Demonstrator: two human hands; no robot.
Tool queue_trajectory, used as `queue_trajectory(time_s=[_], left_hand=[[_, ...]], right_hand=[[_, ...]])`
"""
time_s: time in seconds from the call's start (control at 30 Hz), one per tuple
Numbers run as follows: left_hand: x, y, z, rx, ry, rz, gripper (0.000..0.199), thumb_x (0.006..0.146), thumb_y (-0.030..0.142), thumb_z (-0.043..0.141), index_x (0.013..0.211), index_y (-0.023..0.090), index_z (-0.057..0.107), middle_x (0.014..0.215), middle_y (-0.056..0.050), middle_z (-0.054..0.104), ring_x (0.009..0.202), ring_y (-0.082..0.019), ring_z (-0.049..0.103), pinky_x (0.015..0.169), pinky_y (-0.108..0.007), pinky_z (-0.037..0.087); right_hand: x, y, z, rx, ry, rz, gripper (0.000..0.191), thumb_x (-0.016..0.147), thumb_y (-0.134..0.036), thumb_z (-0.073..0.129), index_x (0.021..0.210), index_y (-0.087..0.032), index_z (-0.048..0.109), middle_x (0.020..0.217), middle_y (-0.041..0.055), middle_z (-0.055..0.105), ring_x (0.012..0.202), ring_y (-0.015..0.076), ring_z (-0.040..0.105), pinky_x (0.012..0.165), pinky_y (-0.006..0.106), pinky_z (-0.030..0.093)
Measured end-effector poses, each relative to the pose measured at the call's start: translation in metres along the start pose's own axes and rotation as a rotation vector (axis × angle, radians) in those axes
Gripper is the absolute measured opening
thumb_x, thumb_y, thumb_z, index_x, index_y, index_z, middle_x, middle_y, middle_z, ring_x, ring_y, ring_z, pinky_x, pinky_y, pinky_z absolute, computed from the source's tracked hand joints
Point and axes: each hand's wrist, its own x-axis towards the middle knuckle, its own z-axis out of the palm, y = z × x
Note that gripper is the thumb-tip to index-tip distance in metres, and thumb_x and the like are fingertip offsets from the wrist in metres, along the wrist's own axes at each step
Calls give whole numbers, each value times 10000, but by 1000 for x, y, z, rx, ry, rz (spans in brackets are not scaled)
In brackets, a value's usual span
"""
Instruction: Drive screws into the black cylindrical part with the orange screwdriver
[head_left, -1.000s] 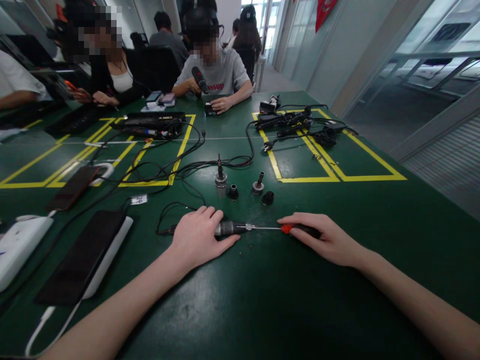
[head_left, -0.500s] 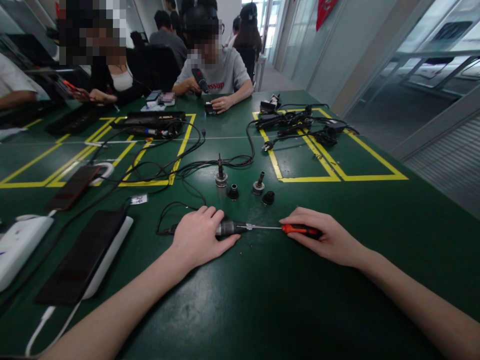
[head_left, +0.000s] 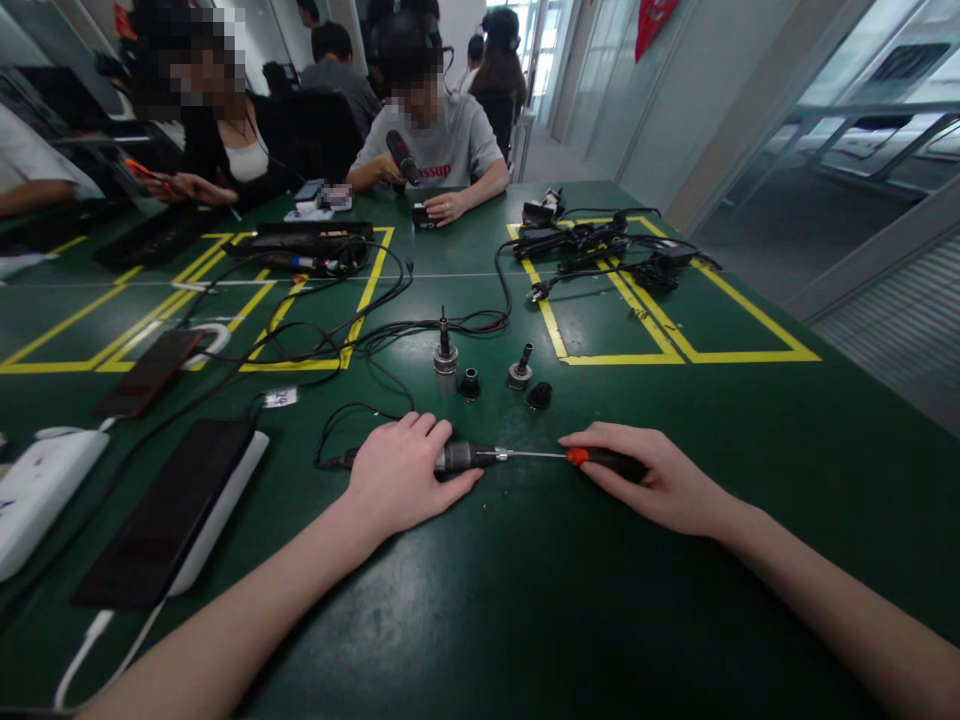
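My left hand (head_left: 397,465) lies wrapped over a dark, corded cylindrical power tool (head_left: 469,457), which rests lengthwise on the green table (head_left: 480,620). Its narrow metal front end points right. My right hand (head_left: 649,475) grips the red and black handle of a screwdriver (head_left: 577,456). The thin shaft runs left in line with the tool and its tip meets the tool's metal end; how they engage is too small to tell. Behind the hands stand a metal fitting with a tall pin (head_left: 445,360), another shorter metal fitting (head_left: 519,372), and two black cone-shaped caps (head_left: 469,383).
Left of me lie a black phone (head_left: 169,515), a white power strip (head_left: 49,490) and a second phone (head_left: 154,370). Black cables (head_left: 390,325) cross the table's middle. Yellow tape (head_left: 622,358) marks rectangles. Opposite, a co-worker (head_left: 442,140) holds a drill-like tool (head_left: 403,158).
The screwdriver handle has turned about its axis: less red and more black shows now. Both hands stay in nearly the same place, and the corded tool lies still.
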Motion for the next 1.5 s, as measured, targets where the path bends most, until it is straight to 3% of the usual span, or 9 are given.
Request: queue_trajectory(time_s=[0.5,0.67,0.9,1.13,1.3,1.5], left_hand=[[-1,-1,0,-14,9,8,435,936,622,601,902,191,649,938,-84,726,892,-276,688,746,-391,556],[-1,-2,0,-19,20,16,431,934,625,604,909,197,652,930,-80,730,887,-268,688,739,-375,550],[0,-1,0,-14,3,13,428,939,619,606,907,195,650,944,-83,730,913,-274,692,756,-376,550],[0,-1,0,-19,2,9,421,937,613,615,910,194,645,937,-79,723,916,-274,693,759,-371,549],[-1,-1,-1,-29,10,15,421,935,613,617,905,194,644,931,-77,723,899,-271,689,752,-377,550],[-1,-2,0,-41,24,20,410,928,605,631,902,197,652,926,-76,723,880,-269,687,732,-372,540]], right_hand=[[0,1,0,26,35,-46,225,996,-206,639,1208,-236,707,1029,68,751,906,204,743,795,339,632],[1,-1,1,9,45,-25,183,1017,-251,595,1146,-247,725,1008,74,714,868,206,717,724,331,625],[-5,1,3,-12,13,15,235,1009,-305,623,1219,-238,704,955,66,758,813,200,734,731,314,612],[-9,3,6,-10,1,13,325,1090,-302,450,1288,-261,705,974,59,785,823,193,744,722,311,605],[-2,0,0,-10,9,-31,270,1047,-254,544,1268,-255,698,945,62,759,811,202,717,682,319,592],[-4,3,2,19,30,-16,306,1020,-251,582,1308,-268,682,1040,79,733,890,220,727,756,345,624]])
